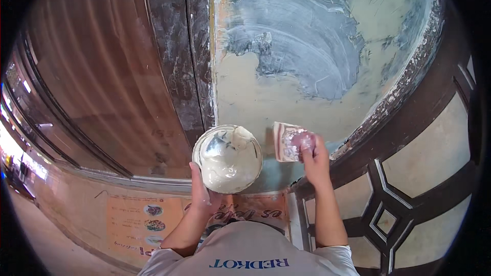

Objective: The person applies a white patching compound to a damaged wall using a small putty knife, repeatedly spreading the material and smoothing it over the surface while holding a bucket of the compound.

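Observation:
My left hand (204,188) grips a round container (228,166) of creamy off-white putty from its left side and underneath; the putty has a glossy, uneven top with a grey streak. To its right, my right hand (318,157) holds a flat, squarish spreader (283,141) with pale, reddish-edged face, smeared with white paste, my thumb over it. Both are in front of a pale greenish-beige wall panel (255,97), which carries a broad, swept patch of grey-white coating (307,51) higher up, with rough edges.
A dark, scraped frame (179,46) borders the panel at left, beside brown curtained glass (102,71). At right stands a dark door (424,168) with pale inset panels and angular trim. An orange printed sheet (133,214) lies on the floor (66,220) below, partly behind my body.

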